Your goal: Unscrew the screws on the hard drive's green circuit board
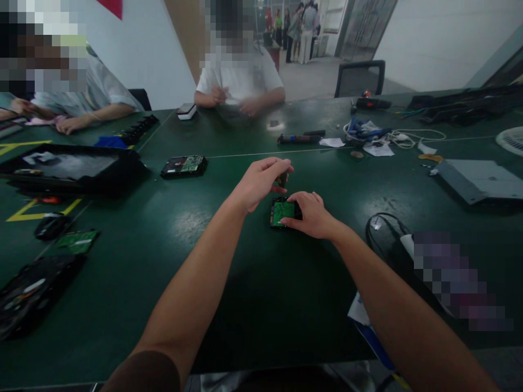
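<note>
A small hard drive, its green circuit board facing up, lies on the dark green table in front of me. My right hand grips it from the right, thumb along the near side and fingers over the far side. Above its far edge, my left hand is closed around a short screwdriver with a dark and yellow handle, held roughly upright. The fingers cover most of the tool, and I cannot tell whether its tip touches the drive.
Another hard drive lies at left, beyond it a black casing. A loose green board is nearer. On the right are a grey metal box, tangled cables and a black cord. Two people sit across the table.
</note>
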`<state>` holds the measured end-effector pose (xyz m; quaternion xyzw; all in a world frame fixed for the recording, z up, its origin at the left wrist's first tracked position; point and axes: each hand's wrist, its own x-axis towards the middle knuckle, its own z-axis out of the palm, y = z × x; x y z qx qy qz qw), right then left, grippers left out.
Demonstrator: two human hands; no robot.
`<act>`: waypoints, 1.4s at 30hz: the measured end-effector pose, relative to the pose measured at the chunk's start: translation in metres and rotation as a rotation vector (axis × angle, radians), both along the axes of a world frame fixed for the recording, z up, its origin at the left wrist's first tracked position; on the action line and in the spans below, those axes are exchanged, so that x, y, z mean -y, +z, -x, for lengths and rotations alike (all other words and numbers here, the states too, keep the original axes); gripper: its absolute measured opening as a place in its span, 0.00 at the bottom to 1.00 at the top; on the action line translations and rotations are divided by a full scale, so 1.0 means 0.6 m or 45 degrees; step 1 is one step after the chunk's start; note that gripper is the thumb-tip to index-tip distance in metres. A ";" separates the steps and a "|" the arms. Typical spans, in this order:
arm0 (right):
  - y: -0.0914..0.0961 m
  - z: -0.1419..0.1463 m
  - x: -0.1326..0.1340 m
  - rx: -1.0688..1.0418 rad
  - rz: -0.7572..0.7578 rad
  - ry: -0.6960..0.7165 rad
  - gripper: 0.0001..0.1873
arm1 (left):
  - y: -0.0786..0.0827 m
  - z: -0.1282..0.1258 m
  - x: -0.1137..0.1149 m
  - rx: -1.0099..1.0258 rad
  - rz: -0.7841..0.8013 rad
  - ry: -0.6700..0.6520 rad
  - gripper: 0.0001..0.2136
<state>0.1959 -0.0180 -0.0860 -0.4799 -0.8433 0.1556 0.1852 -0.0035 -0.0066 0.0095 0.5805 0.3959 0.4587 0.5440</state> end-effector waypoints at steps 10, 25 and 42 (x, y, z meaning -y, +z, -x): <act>-0.001 0.002 -0.001 0.013 -0.003 -0.006 0.30 | -0.003 -0.001 0.001 0.116 0.110 -0.043 0.11; 0.002 0.000 0.002 0.023 -0.006 0.009 0.29 | -0.006 0.001 -0.003 0.101 0.089 -0.026 0.10; 0.000 0.004 0.005 0.032 -0.038 0.000 0.29 | -0.008 -0.002 -0.005 0.163 0.087 -0.050 0.09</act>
